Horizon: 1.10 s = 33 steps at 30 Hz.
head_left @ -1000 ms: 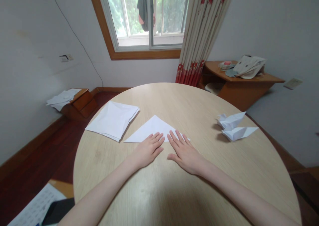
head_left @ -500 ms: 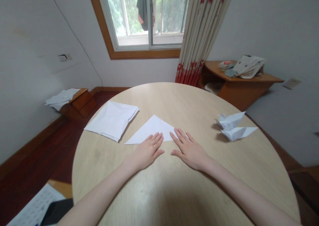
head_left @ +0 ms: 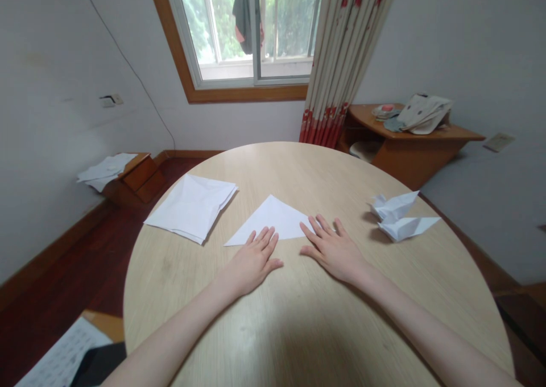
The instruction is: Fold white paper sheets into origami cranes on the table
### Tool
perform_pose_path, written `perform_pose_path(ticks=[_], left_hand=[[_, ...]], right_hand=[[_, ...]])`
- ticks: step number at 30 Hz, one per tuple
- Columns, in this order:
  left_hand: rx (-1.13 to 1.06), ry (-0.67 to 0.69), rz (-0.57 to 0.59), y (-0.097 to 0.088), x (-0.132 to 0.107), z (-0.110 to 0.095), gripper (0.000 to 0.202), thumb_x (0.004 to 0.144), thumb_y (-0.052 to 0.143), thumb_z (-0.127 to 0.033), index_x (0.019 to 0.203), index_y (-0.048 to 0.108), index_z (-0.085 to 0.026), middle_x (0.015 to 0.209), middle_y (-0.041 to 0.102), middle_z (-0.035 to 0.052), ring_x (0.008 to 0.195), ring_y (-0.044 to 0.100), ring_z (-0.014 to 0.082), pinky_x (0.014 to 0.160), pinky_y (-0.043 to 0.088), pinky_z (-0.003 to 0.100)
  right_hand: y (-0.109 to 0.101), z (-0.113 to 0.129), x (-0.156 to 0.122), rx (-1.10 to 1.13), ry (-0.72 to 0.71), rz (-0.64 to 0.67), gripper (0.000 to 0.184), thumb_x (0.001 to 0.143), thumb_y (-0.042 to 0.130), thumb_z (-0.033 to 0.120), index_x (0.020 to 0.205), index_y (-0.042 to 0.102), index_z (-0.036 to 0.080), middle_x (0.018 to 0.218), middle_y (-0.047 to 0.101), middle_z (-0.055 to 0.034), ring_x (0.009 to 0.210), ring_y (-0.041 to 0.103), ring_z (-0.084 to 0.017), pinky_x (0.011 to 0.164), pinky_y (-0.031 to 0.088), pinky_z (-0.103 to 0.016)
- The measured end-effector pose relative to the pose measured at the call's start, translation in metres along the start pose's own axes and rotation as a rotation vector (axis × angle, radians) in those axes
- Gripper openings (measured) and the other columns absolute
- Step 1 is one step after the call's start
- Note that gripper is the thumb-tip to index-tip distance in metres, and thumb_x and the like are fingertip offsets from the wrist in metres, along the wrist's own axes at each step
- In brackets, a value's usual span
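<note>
A sheet of white paper (head_left: 273, 219), folded to a triangle, lies flat on the round table with its peak pointing away from me. My left hand (head_left: 255, 262) rests on its near edge, left of the middle, fingers stretched out. Over the right corner lies my right hand (head_left: 333, 248), palm down with its fingers spread, hiding part of that corner. Neither hand grips anything. To the left is a stack of white paper sheets (head_left: 194, 208). Two folded paper birds (head_left: 394, 205) sit at the right of the table.
The round wooden table (head_left: 290, 165) has a curved edge all round. Behind it stand a corner desk (head_left: 409, 154) with a bag (head_left: 426, 114) and a small drawer cabinet (head_left: 143, 177) topped with papers. A printed sheet (head_left: 63, 353) and a dark object lie at the lower left.
The paper triangle has shifted to the right and turned slightly. My right hand has slid right with its fingers spread wider, while my left hand has stayed nearly in place.
</note>
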<state>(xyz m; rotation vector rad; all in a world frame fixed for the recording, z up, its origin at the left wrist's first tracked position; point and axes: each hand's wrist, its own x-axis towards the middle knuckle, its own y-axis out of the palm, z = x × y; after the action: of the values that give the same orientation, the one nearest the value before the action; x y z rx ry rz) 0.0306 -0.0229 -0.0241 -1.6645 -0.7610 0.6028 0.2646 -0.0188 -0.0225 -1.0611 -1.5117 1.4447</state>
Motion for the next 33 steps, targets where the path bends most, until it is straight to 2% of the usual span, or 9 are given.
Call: perform_pose_path(ticks=[4,7,16,21,24,27,29,31,33], left_hand=[[0.021,-0.127,0.101,-0.009,-0.005,-0.010,0.069,0.097,0.031,-0.052,0.147,0.022,-0.005,0.153,0.012,0.0206,0.143,0.008,0.0315,0.112,0.019,0.057],[0.048,-0.227,0.140,-0.014,-0.006,-0.018,0.070,0.096,0.033,-0.054,0.148,0.019,-0.009,0.153,0.007,0.0186,0.143,0.006,0.0337,0.109,0.016,0.064],[0.102,-0.360,0.160,-0.016,-0.006,-0.028,0.071,0.092,0.037,-0.059,0.149,0.015,-0.024,0.155,0.006,0.0120,0.143,0.007,0.0377,0.100,0.017,0.075],[0.165,-0.449,0.072,-0.008,-0.007,-0.030,0.070,0.089,0.039,-0.064,0.148,0.020,-0.031,0.155,0.013,0.0149,0.140,0.013,0.0430,0.098,0.022,0.075],[0.192,-0.481,0.028,-0.005,-0.008,-0.031,0.072,0.088,0.041,-0.064,0.148,0.025,-0.027,0.153,0.017,0.0190,0.139,0.017,0.0442,0.099,0.023,0.073],[0.194,-0.426,-0.055,-0.004,-0.007,-0.026,0.070,0.088,0.044,-0.061,0.145,0.034,-0.022,0.149,0.027,0.0227,0.138,0.024,0.0426,0.106,0.017,0.068],[0.161,-0.374,-0.135,-0.002,-0.004,-0.018,0.062,0.092,0.043,-0.055,0.141,0.042,-0.016,0.145,0.036,0.0237,0.137,0.029,0.0382,0.110,0.014,0.063],[0.105,-0.346,-0.210,0.000,-0.001,-0.009,0.053,0.095,0.042,-0.048,0.135,0.049,-0.015,0.146,0.037,0.0207,0.137,0.031,0.0358,0.111,0.019,0.060],[0.050,-0.351,-0.269,0.002,0.003,0.000,0.051,0.096,0.041,-0.044,0.136,0.045,-0.012,0.147,0.035,0.0196,0.138,0.030,0.0331,0.111,0.024,0.056]], right_hand=[[0.001,0.001,0.000,-0.005,0.004,-0.021,0.068,0.093,0.032,0.061,0.144,0.037,0.016,0.149,0.031,-0.0179,0.140,0.022,-0.035,0.109,0.018,-0.063],[0.001,0.001,-0.001,-0.004,0.002,-0.016,0.069,0.093,0.030,0.061,0.144,0.036,0.015,0.149,0.031,-0.0180,0.140,0.022,-0.034,0.109,0.019,-0.062],[-0.001,0.000,-0.001,0.013,-0.002,-0.015,0.069,0.093,0.029,0.061,0.144,0.037,0.015,0.149,0.031,-0.0176,0.140,0.023,-0.034,0.109,0.020,-0.062],[0.009,0.000,0.001,0.059,-0.041,-0.100,0.071,0.093,0.029,0.061,0.142,0.040,0.011,0.148,0.034,-0.0191,0.140,0.024,-0.033,0.111,0.019,-0.060],[0.016,0.001,0.005,0.113,-0.089,-0.154,0.070,0.094,0.030,0.058,0.141,0.040,0.007,0.150,0.032,-0.0171,0.141,0.021,-0.028,0.115,0.021,-0.050],[0.022,0.002,0.007,0.175,-0.089,-0.171,0.068,0.097,0.027,0.053,0.142,0.038,0.003,0.150,0.030,-0.0176,0.141,0.024,-0.025,0.114,0.029,-0.042],[0.024,0.001,0.008,0.199,-0.081,-0.171,0.065,0.097,0.028,0.051,0.142,0.038,0.004,0.149,0.032,-0.0178,0.139,0.029,-0.025,0.112,0.031,-0.042],[0.025,0.000,0.007,0.213,-0.082,-0.182,0.062,0.097,0.029,0.050,0.143,0.038,0.008,0.148,0.035,-0.0167,0.137,0.033,-0.025,0.111,0.033,-0.043],[0.026,-0.002,0.007,0.216,-0.090,-0.198,0.060,0.097,0.029,0.049,0.143,0.039,0.011,0.148,0.037,-0.0157,0.137,0.034,-0.025,0.111,0.034,-0.044]])
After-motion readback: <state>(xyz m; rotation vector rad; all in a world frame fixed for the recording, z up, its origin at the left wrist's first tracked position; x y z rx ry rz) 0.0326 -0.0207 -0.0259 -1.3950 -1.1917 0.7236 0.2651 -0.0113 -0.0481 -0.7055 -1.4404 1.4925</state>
